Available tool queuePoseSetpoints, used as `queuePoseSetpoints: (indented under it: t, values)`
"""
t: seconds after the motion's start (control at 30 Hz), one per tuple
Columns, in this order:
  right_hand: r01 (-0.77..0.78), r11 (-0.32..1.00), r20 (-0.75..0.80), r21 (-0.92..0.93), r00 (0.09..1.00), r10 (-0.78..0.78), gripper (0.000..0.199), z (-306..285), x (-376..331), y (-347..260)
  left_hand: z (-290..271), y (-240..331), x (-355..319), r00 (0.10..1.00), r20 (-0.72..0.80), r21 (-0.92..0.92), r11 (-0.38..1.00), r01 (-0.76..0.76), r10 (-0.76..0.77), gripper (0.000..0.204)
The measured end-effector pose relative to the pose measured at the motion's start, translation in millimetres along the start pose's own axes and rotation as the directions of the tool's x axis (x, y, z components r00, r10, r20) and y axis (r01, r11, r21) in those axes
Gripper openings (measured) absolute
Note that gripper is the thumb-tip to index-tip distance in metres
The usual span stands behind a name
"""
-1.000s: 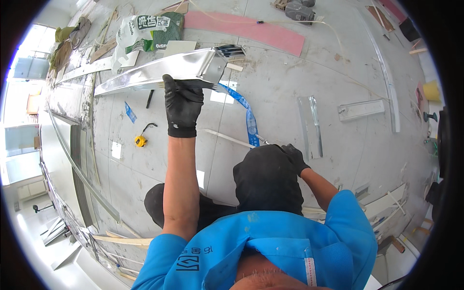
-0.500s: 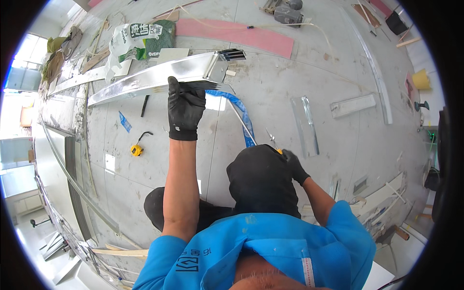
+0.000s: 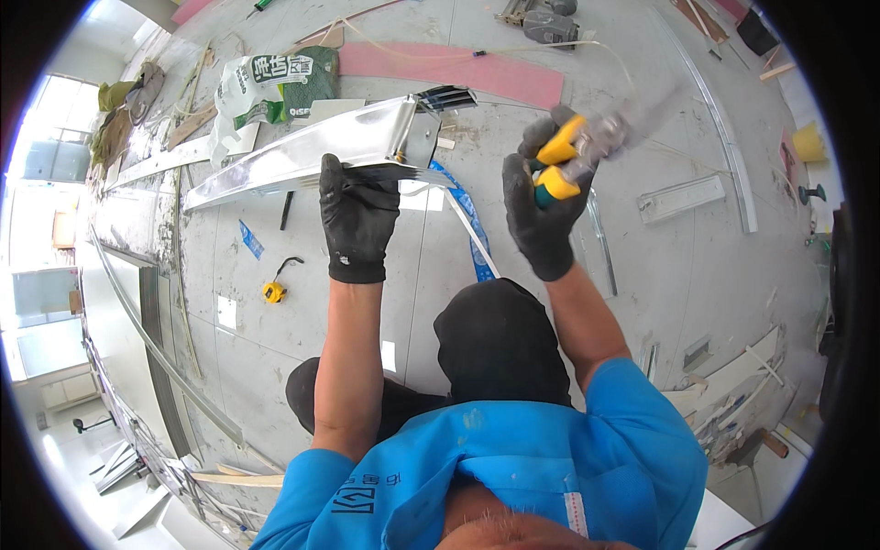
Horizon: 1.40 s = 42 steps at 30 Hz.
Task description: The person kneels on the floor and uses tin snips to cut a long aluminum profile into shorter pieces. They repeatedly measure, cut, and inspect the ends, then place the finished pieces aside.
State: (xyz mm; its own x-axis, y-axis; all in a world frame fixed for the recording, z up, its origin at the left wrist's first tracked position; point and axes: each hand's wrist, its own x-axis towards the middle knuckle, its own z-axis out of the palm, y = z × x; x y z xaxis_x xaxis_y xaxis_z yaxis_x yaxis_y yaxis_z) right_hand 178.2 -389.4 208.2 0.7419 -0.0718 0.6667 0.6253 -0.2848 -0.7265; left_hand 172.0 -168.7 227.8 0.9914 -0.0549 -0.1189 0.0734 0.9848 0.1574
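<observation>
My left hand (image 3: 359,222), in a black glove, grips the lower edge of a shiny metal channel (image 3: 298,151) near its right end. Thumb and fingers wrap that edge. The long silver piece slants away to the left above the floor. Raised to the right of its end, my gloved right hand (image 3: 547,215) is closed on tin snips (image 3: 557,142) with yellow and green handles. Their head points up and right, apart from the metal, and its tip is blurred by motion. A blue printed strip (image 3: 478,243) lies on the floor between my hands.
A yellow tape measure (image 3: 274,291) lies left of my left forearm. Beyond the channel are a green-and-white bag (image 3: 275,87) and a pink board (image 3: 449,71). Short metal pieces and a long metal strip (image 3: 715,119) lie to the right. Stacked panels (image 3: 128,339) stand at left.
My right hand has come up from beside my knee with the tin snips, toward the channel's right end. My left hand still holds the channel; the view has shifted slightly.
</observation>
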Motion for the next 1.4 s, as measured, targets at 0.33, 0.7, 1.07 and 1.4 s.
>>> queuePoseSetpoints:
  t: [0.33,0.7,1.07,1.4]
  values:
    - [-0.091,0.978,0.08,-0.19,0.991,0.108,0.06,-17,9,-13,4,-3,-6,0.995,-0.063,0.045,0.996,-0.078,0.081,0.023]
    - [0.07,0.978,0.092,-0.198,0.994,-0.052,0.057,6,5,2,-19,6,-7,0.987,0.16,0.024,0.999,0.029,-0.032,0.022]
    - [-0.05,0.992,0.097,-0.117,0.993,0.061,0.051,18,-31,23,-16,-9,-14,0.991,0.136,0.089,0.996,-0.033,0.021,0.027]
    - [-0.16,0.627,0.267,-0.762,0.805,0.53,0.054,-71,-206,168,-16,-15,-7,0.998,0.06,0.193,0.981,-0.037,0.026,0.042]
